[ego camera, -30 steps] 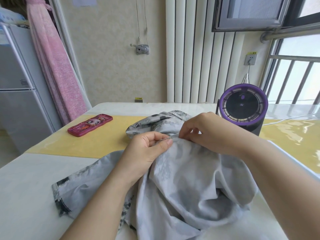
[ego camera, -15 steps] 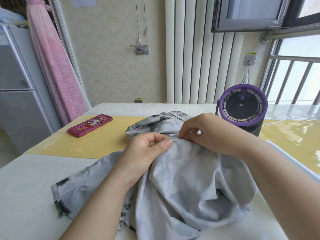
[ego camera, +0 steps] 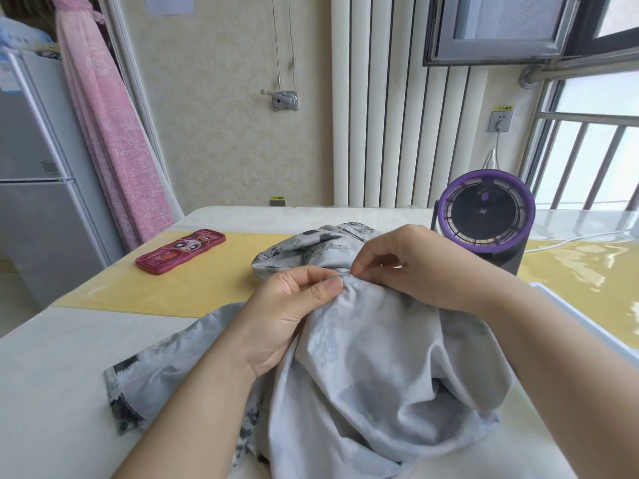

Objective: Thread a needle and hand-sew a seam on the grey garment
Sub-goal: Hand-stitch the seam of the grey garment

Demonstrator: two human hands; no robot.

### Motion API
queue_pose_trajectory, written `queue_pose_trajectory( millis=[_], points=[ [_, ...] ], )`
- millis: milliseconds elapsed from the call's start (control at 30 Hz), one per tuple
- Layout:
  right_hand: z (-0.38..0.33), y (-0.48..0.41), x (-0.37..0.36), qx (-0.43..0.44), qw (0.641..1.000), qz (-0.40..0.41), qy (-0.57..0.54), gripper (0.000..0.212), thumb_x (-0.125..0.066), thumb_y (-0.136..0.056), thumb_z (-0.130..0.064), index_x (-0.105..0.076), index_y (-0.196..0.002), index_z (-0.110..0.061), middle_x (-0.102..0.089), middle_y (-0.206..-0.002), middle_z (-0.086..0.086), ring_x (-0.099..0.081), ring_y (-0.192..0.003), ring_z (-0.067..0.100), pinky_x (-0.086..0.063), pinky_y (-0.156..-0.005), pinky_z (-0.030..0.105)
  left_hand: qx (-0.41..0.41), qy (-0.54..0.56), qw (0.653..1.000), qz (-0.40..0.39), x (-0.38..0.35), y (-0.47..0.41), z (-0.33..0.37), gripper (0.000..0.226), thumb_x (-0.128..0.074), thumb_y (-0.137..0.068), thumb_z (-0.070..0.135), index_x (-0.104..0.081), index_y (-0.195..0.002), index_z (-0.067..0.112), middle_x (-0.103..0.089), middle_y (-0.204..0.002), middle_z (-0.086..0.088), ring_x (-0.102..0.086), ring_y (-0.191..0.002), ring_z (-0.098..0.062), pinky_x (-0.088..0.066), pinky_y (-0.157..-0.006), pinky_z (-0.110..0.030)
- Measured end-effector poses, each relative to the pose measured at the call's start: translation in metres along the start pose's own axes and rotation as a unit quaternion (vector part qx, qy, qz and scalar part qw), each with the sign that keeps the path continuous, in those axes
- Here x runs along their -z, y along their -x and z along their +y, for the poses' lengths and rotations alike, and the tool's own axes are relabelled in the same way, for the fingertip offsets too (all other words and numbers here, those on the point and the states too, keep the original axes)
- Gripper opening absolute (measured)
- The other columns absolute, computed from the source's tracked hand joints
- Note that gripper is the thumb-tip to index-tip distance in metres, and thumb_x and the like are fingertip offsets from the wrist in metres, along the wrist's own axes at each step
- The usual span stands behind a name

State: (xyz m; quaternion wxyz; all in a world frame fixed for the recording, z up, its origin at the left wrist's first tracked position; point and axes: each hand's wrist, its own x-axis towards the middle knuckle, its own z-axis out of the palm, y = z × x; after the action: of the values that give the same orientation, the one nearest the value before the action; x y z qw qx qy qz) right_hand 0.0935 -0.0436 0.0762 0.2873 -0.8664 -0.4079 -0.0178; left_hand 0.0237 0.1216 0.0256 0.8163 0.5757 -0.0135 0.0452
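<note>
At the far left a pink case (ego camera: 179, 250) lies on the yellow mat of the desk (ego camera: 52, 375), well apart from the sewing. The left hand (ego camera: 287, 312) grips a raised fold of the grey garment (ego camera: 380, 357). Its thumb is pressed flat against the forefinger with the cloth between them, and the other fingers are curled under. The garment is heaped on the desk in front of the person, draped over both wrists. Just right of the left thumb, along the fold's ridge, is a thin silvery line, probably the needle (ego camera: 337, 277). The right hand (ego camera: 415, 267) pinches it between thumb and forefinger tips, its remaining fingers loosely bent. Behind that hand stands a purple-rimmed fan (ego camera: 485, 216). Compared with half a second ago, both hands and the cloth have scarcely shifted.
</note>
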Motion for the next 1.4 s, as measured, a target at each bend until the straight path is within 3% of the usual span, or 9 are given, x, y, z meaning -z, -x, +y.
queue_pose_trajectory(
  millis=[300, 467, 733, 933, 1033, 1133, 1200, 1300, 1400],
  points=[
    [-0.011, 0.003, 0.001, 0.045, 0.996, 0.005, -0.079, 0.017, -0.060, -0.089, -0.007, -0.070, -0.090, -0.021, -0.073, -0.084, -0.007, -0.066, -0.078, 0.007, -0.052, -0.075, 0.021, -0.009, 0.019, 1.000, -0.006, 0.000, -0.002, -0.002, 0.010, -0.063, -0.066, 0.011, -0.072, -0.062, 0.015, -0.070, -0.070, -0.006, -0.066, -0.063, -0.011, -0.054, -0.062, -0.019],
    [-0.008, 0.001, -0.005, 0.062, 0.990, -0.005, -0.123, 0.014, -0.056, -0.090, -0.005, -0.060, -0.094, -0.017, -0.072, -0.087, 0.003, -0.063, -0.079, 0.029, -0.052, -0.076, 0.042, -0.039, 0.020, 0.998, 0.034, 0.002, -0.007, -0.007, 0.010, -0.064, -0.067, 0.014, -0.074, -0.067, 0.013, -0.071, -0.074, -0.008, -0.067, -0.065, -0.013, -0.055, -0.065, -0.021],
    [-0.009, -0.003, -0.023, 0.084, 0.993, 0.056, -0.060, 0.012, -0.073, -0.081, -0.017, -0.065, -0.077, -0.025, -0.066, -0.074, -0.009, -0.057, -0.068, 0.007, -0.044, -0.063, 0.014, -0.059, -0.021, 0.997, 0.054, 0.004, -0.010, -0.012, 0.015, -0.067, -0.066, 0.021, -0.071, -0.077, 0.012, -0.072, -0.080, -0.010, -0.067, -0.073, -0.016, -0.055, -0.071, -0.023],
    [-0.015, -0.001, -0.002, 0.007, 0.975, 0.174, -0.137, 0.014, -0.075, -0.076, -0.029, -0.064, -0.067, -0.030, -0.065, -0.101, -0.014, -0.055, -0.105, 0.003, -0.037, -0.097, 0.017, -0.056, -0.089, 0.987, 0.119, 0.009, -0.011, -0.013, 0.008, -0.068, -0.079, 0.016, -0.069, -0.083, 0.009, -0.072, -0.080, -0.008, -0.066, -0.077, -0.017, -0.051, -0.080, -0.031],
    [-0.027, 0.003, 0.011, 0.013, 0.878, 0.173, -0.446, 0.014, -0.063, -0.082, -0.020, -0.053, -0.075, -0.013, -0.072, -0.085, -0.001, -0.066, -0.095, 0.032, -0.047, -0.097, 0.050, -0.068, -0.141, 0.978, 0.139, 0.011, -0.011, -0.015, 0.005, -0.066, -0.085, 0.014, -0.070, -0.081, 0.012, -0.072, -0.081, -0.007, -0.064, -0.080, -0.017, -0.049, -0.087, -0.038],
    [-0.031, 0.006, 0.020, -0.010, 0.700, -0.006, -0.714, 0.008, -0.048, -0.089, -0.013, -0.045, -0.082, -0.012, -0.048, -0.055, -0.001, -0.056, -0.047, 0.013, -0.059, -0.067, 0.034, -0.073, -0.168, 0.972, 0.147, 0.011, -0.011, -0.015, 0.005, -0.068, -0.084, 0.016, -0.070, -0.083, 0.012, -0.071, -0.085, -0.010, -0.062, -0.082, -0.017, -0.048, -0.092, -0.043],
    [-0.028, 0.008, 0.022, -0.011, 0.637, -0.186, -0.748, 0.004, -0.047, -0.094, -0.011, -0.045, -0.091, -0.011, -0.032, -0.057, -0.003, -0.034, -0.043, 0.007, -0.058, -0.068, 0.031, -0.080, -0.182, 0.968, 0.155, 0.012, -0.012, -0.015, 0.005, -0.068, -0.084, 0.017, -0.070, -0.083, 0.012, -0.071, -0.085, -0.011, -0.062, -0.081, -0.017, -0.048, -0.092, -0.043],
    [-0.021, 0.009, 0.014, -0.073, 0.804, -0.177, -0.562, 0.006, -0.056, -0.092, -0.016, -0.056, -0.088, -0.012, -0.027, -0.054, -0.007, -0.025, -0.043, 0.006, -0.059, -0.065, 0.035, -0.100, -0.222, 0.958, 0.150, 0.013, -0.012, -0.014, 0.004, -0.068, -0.085, 0.016, -0.070, -0.081, 0.014, -0.071, -0.082, -0.008, -0.061, -0.077, -0.013, -0.048, -0.085, -0.036],
    [-0.023, 0.007, -0.004, -0.107, 0.967, -0.047, -0.228, 0.012, -0.062, -0.089, -0.026, -0.062, -0.085, -0.015, -0.043, -0.044, -0.012, -0.052, -0.042, 0.011, -0.057, -0.057, 0.034, -0.105, -0.227, 0.959, 0.134, 0.012, -0.011, -0.013, 0.004, -0.067, -0.085, 0.017, -0.070, -0.083, 0.015, -0.073, -0.085, -0.008, -0.065, -0.082, -0.013, -0.049, -0.089, -0.036]
  ],
)
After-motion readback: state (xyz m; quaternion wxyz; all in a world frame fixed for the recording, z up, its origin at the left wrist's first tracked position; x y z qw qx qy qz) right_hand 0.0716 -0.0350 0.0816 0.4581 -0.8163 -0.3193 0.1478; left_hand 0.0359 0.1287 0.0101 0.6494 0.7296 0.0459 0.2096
